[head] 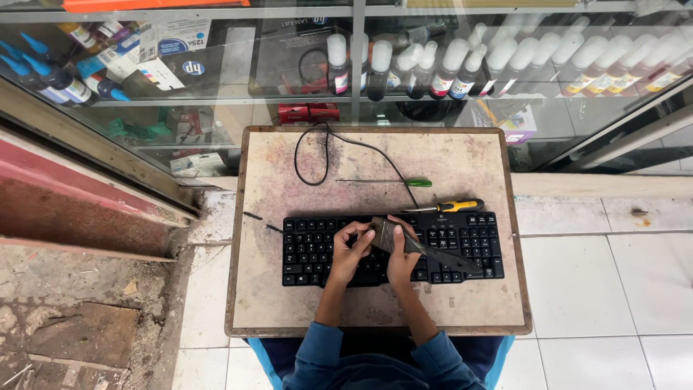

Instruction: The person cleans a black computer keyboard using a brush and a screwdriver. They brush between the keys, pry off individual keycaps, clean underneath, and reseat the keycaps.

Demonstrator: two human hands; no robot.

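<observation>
Black bristles met black keys where my right hand (402, 254) gripped a flat paintbrush (415, 245), fingers closed round the part just behind the bristle head, its dark handle trailing out to the right over the number pad. My left hand (349, 249) rested on the keys just left of the bristles, fingers curled and pressing down on the keyboard (310, 253); they held nothing that I could see, they only steadied it.

The keyboard lay flat across the middle of the worn table (267, 303), its cable (317, 155) looping away toward the far edge. I judged that brushing well meant short strokes along the rows, with the bristles kept upright enough to reach between the keys, and the left hand staying planted so the board did not slide.

Just beyond the keyboard's top edge lay a yellow-and-black screwdriver (451, 206), nearly touching it, and a thin green-handled screwdriver (390, 183) a little farther off. A sweep away from me could knock the nearer one, I thought.

The table had a raised wooden rim, with bare room near me and on both sides of the keyboard. To my left the floor dropped into broken concrete; white tiles (599, 289) lay to the right. A glass cabinet (505, 108) of ink bottles stood close behind the table's far edge.
</observation>
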